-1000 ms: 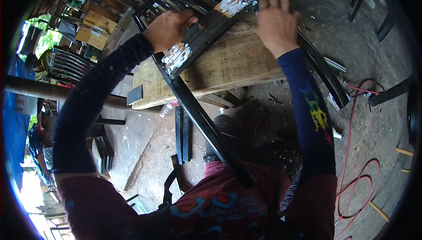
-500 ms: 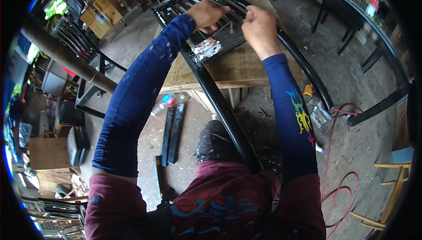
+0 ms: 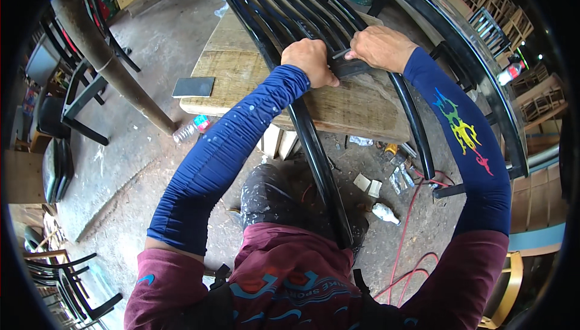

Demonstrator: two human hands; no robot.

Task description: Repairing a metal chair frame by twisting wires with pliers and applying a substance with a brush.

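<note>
Frame, black and slatted, lies across your bench, with its slats at the far side and its two legs reaching past the near edge. The left leg comes down until your shirt; the right one ends above the floor, near the hose.

Your left hand is bent over the frame, just where the left leg begins. Its fingertips are hidden, so one cannot tell if they grasp the frame. Your right hand comes to the frame from the right, fingers bent inward and thumb beside them, near a thin dark edge; whether they pinch it, one cannot tell.

About writing: your shirt carries blue lettering and wavy marks on its front, with some red, and a small blue mark at the left arm. Your right sleeve bears a figure print, going from blue through green and yellow to red. By the bench, a clear bottle has a coloured label, too small to read. At far right, another bottle shows red on it. A dark plate rests on the bench's left corner.
</note>
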